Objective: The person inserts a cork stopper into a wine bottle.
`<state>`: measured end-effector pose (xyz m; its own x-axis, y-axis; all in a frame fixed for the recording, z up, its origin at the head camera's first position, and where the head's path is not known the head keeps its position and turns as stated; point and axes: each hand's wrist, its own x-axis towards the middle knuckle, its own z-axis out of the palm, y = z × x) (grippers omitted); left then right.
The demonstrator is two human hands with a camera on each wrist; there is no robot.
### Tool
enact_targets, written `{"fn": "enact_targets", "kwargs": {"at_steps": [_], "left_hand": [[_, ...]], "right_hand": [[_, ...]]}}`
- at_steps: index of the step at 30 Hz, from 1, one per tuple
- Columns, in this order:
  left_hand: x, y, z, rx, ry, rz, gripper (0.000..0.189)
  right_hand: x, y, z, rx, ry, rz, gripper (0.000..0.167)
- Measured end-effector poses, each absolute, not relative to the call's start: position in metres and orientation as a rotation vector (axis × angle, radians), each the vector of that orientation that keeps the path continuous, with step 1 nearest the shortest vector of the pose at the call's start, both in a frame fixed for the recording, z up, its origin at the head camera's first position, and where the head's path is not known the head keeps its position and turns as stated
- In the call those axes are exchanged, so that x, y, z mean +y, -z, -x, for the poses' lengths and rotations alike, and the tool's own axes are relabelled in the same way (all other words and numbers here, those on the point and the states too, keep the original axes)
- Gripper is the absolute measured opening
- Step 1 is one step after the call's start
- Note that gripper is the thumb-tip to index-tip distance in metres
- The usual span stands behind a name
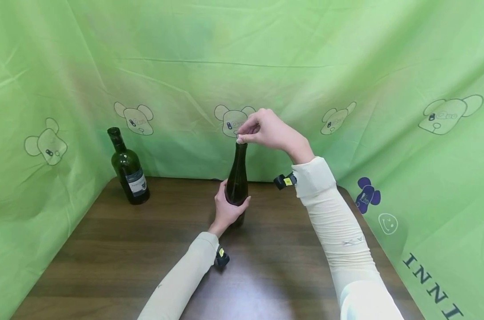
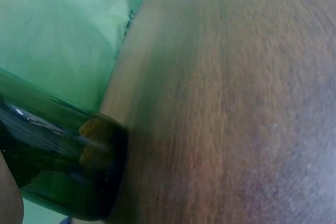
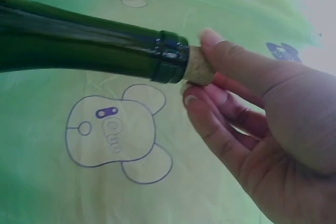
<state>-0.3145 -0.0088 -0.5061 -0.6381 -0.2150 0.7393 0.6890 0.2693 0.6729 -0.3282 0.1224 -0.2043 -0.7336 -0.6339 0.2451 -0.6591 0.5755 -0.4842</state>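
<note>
A dark green glass wine bottle (image 1: pixel 238 175) stands upright near the middle of the table, its base (image 2: pixel 113 171) at the wood in the left wrist view. My left hand (image 1: pixel 227 208) grips it round the lower body. Up at the mouth, my right hand (image 1: pixel 266 129) pinches a light brown cork (image 3: pixel 199 66) between thumb and fingertips. In the right wrist view the cork's inner end sits in the bottle neck (image 3: pixel 170 56), while a short length sticks out. Through the glass near the base shows a brownish patch (image 2: pixel 97 141).
A second green wine bottle (image 1: pixel 126 162), with a dark and white label and no cork showing, stands upright at the table's back left. Green cloth (image 1: pixel 178 80) printed with cartoon heads hangs around the back and sides of the brown wooden table (image 1: pixel 126 249).
</note>
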Motion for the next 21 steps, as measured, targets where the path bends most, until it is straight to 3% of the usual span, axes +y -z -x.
{"fn": "enact_targets", "kwargs": {"at_steps": [21], "left_hand": [[-0.002,0.516,0.313,-1.837,1.531,0.438,0.077]], "right_hand": [[0.128,0.190,0.323,-2.816,-0.699,-1.216,0.015]]}}
